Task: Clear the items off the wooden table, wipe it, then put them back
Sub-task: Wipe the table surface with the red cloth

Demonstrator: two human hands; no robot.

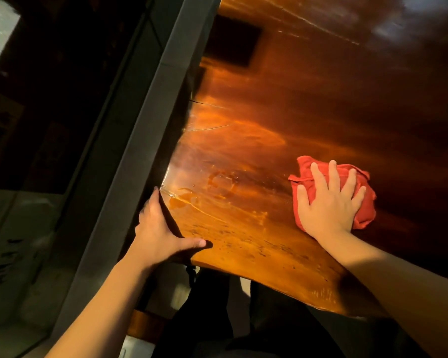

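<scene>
**Red cloth under my right palm, left hand at the table corner**

My right hand's fingers [334,174] were spread wide and laid flat, pressing down on a red cloth [364,202] rather than closing around it. The right hand [329,205] covered the middle of the cloth, which showed bunched and crumpled around it, a folded hem sticking out past the fingertips on the left.

My left hand [158,228] lay open at the near left corner of the wooden table [243,151], thumb stretched along the top near the front edge and the other fingers lying along the left edge. It held nothing; it only rested on the wood.

The cloth sat on the table's near right part, well apart from the left hand. The tabletop looked glossy, glowing orange where light struck it and dark red-brown farther off. Between the hands I saw ring-shaped marks, thin pale scratches and small dark flecks near the front edge. A grey ledge [150,120] ran just beside the table's left side.
</scene>
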